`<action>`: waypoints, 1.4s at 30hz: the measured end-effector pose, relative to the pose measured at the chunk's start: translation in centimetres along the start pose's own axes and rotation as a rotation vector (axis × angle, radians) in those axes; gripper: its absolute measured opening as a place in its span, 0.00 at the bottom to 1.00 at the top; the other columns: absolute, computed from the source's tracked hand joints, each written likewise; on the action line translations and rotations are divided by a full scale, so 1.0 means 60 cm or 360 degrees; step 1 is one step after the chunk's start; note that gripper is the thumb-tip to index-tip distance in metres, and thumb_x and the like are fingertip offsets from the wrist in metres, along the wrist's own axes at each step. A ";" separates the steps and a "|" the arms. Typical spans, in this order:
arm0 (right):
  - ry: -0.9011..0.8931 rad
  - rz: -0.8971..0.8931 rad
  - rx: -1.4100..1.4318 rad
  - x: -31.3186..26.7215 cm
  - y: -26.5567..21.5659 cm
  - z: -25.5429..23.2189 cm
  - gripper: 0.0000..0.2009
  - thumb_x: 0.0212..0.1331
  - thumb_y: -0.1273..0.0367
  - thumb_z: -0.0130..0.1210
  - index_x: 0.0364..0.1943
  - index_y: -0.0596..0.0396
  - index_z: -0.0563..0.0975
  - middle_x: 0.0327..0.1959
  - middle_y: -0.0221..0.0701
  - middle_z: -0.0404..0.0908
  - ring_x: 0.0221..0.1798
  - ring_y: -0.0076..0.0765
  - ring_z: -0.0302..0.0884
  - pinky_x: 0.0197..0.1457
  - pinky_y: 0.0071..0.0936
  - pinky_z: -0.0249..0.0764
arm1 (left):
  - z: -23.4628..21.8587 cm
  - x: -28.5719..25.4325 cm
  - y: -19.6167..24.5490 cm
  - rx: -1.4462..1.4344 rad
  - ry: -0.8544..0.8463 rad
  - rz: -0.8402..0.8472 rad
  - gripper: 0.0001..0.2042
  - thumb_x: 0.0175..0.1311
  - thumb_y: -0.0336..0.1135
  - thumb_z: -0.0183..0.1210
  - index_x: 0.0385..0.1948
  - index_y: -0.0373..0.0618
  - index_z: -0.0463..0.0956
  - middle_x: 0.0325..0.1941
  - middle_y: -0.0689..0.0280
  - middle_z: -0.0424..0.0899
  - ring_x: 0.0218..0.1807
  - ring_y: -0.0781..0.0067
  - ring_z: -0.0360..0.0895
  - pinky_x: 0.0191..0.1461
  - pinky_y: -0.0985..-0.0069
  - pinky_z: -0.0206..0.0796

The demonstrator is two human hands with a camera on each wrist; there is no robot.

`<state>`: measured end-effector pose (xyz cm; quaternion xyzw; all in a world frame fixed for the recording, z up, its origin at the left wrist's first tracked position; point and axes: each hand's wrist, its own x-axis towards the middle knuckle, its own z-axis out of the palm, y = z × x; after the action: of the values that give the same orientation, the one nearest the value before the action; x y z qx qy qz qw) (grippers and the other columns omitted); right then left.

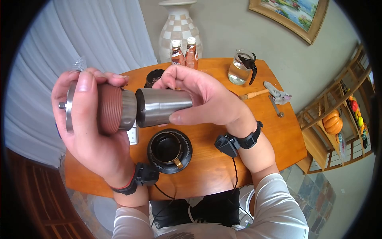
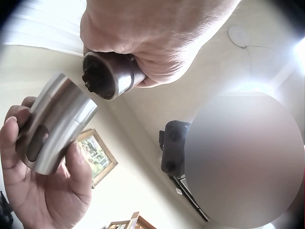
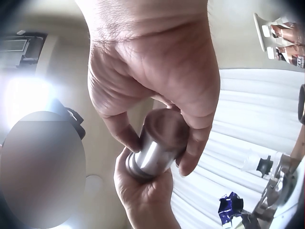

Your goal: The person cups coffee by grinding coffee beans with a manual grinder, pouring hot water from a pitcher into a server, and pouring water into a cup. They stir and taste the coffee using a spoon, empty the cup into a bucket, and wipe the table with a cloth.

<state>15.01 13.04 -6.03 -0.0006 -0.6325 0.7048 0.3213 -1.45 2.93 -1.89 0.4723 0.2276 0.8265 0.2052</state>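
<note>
In the head view, my left hand [image 1: 93, 137] grips a grinder body [image 1: 109, 107] with a ribbed brown band, held sideways above the table. My right hand [image 1: 213, 99] holds a steel cylinder [image 1: 163, 106] by its far end, fingers and thumb around it. The two parts face each other end to end. A gap separates the cylinder [image 2: 57, 124] from the dark underside of the grinder body [image 2: 102, 76] in the left wrist view. From the right wrist view, the cylinder's closed end [image 3: 167, 126] shows between my right fingers.
Below the hands, a black cup [image 1: 165, 147] stands on a black saucer [image 1: 187, 157]. Behind are a dark container [image 1: 154, 75], two bottles [image 1: 191, 55] and a water jug [image 1: 238, 71]. A brush [image 1: 254, 95], grey cloth [image 1: 276, 93] and spoon [image 1: 275, 106] lie at the right.
</note>
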 end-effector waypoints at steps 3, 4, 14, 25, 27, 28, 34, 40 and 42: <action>0.0055 -0.0005 0.0132 0.001 0.004 0.020 0.23 0.53 0.85 0.65 0.47 0.54 0.64 0.52 0.28 0.72 0.56 0.23 0.75 0.58 0.26 0.79 | 0.000 -0.002 -0.002 0.0019 0.0002 -0.0005 0.09 0.72 0.32 0.56 0.48 0.40 0.73 0.39 0.59 0.78 0.42 0.63 0.79 0.54 0.62 0.74; 0.0060 -0.0011 0.0124 0.000 0.003 0.025 0.23 0.53 0.85 0.65 0.47 0.54 0.64 0.52 0.28 0.72 0.56 0.23 0.75 0.58 0.26 0.79 | 0.000 -0.003 -0.004 0.0034 0.0000 -0.0002 0.09 0.72 0.33 0.56 0.48 0.40 0.73 0.39 0.59 0.78 0.42 0.63 0.79 0.54 0.62 0.74; -0.0001 0.0022 -0.0143 -0.002 0.026 0.049 0.27 0.52 0.82 0.64 0.49 0.51 0.60 0.51 0.27 0.70 0.54 0.20 0.75 0.55 0.24 0.78 | 0.007 -0.012 -0.005 0.0107 -0.0009 -0.0001 0.10 0.72 0.34 0.55 0.48 0.40 0.72 0.40 0.59 0.78 0.42 0.63 0.79 0.54 0.62 0.73; 0.0141 -0.0122 -0.0570 -0.012 0.022 0.077 0.29 0.52 0.74 0.69 0.57 0.57 0.66 0.49 0.32 0.79 0.50 0.22 0.77 0.53 0.25 0.75 | 0.013 -0.019 -0.008 -0.0106 -0.0099 -0.0121 0.12 0.71 0.34 0.54 0.51 0.40 0.71 0.39 0.58 0.77 0.40 0.61 0.78 0.50 0.62 0.72; 0.0094 -0.0085 -0.0726 -0.014 0.006 0.078 0.27 0.51 0.72 0.70 0.55 0.58 0.70 0.47 0.33 0.81 0.47 0.25 0.79 0.51 0.26 0.76 | 0.008 -0.019 -0.010 -0.0094 -0.0294 -0.0154 0.12 0.70 0.33 0.54 0.52 0.41 0.70 0.38 0.58 0.76 0.39 0.61 0.78 0.50 0.63 0.72; 0.0045 -0.0044 -0.0883 -0.016 -0.001 0.078 0.25 0.50 0.70 0.71 0.52 0.58 0.73 0.44 0.33 0.83 0.44 0.27 0.81 0.49 0.28 0.76 | 0.009 -0.019 -0.008 -0.0016 -0.0345 -0.0160 0.14 0.68 0.33 0.55 0.52 0.41 0.69 0.37 0.57 0.75 0.37 0.61 0.77 0.49 0.62 0.72; 0.0072 -0.0088 -0.0925 -0.022 0.000 0.078 0.20 0.48 0.69 0.71 0.46 0.58 0.77 0.38 0.34 0.84 0.39 0.33 0.82 0.45 0.29 0.76 | 0.013 -0.024 -0.004 0.0058 -0.0446 -0.0115 0.16 0.66 0.34 0.58 0.52 0.42 0.67 0.35 0.58 0.72 0.36 0.63 0.76 0.47 0.62 0.73; 0.0147 -0.0218 -0.0909 -0.022 0.009 0.080 0.19 0.46 0.69 0.67 0.43 0.60 0.75 0.32 0.38 0.82 0.35 0.41 0.81 0.43 0.32 0.76 | 0.017 -0.029 -0.013 -0.0068 -0.0436 -0.0074 0.17 0.65 0.35 0.58 0.52 0.43 0.67 0.33 0.58 0.71 0.33 0.63 0.76 0.44 0.63 0.74; 0.0114 -0.0132 -0.0924 -0.025 0.004 0.078 0.21 0.47 0.69 0.69 0.46 0.57 0.76 0.37 0.36 0.83 0.39 0.37 0.82 0.46 0.30 0.77 | 0.017 -0.028 -0.014 -0.0086 -0.0466 -0.0067 0.17 0.64 0.35 0.59 0.52 0.44 0.66 0.33 0.58 0.71 0.32 0.63 0.76 0.43 0.62 0.74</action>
<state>14.19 8.19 -5.91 -0.0913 -0.7954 0.4802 0.3584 0.34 2.83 -3.07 0.5772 0.1829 0.7501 0.2661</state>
